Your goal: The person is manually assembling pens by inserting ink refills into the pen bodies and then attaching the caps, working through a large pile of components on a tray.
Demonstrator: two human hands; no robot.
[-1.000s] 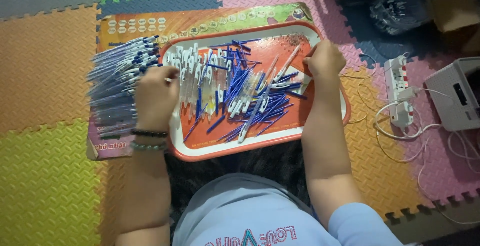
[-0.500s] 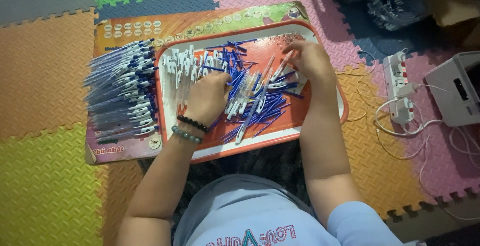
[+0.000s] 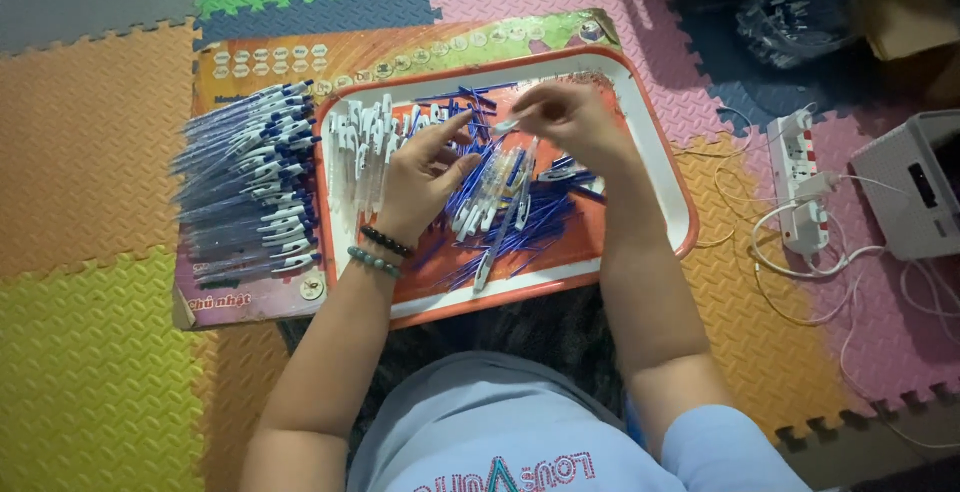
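**Slim pen parts, pinched over the tray**

Above the middle of the orange tray [image 3: 672,184], the right hand [image 3: 575,122] pinches a thin white pen barrel [image 3: 507,125] by one end; the left hand [image 3: 425,174] is half-curled beside it, its grip unclear. The barrel looks light, stiff and smooth, best gripped mid-length. Finished pens [image 3: 250,187] lie left of the tray.

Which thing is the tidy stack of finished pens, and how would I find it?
Find the orange tray with the white rim in the middle of the foam floor mats. Just left of it, on a printed board, lies the pen stack. Unlike the jumbled parts in the tray, these pens lie side by side in neat rows.
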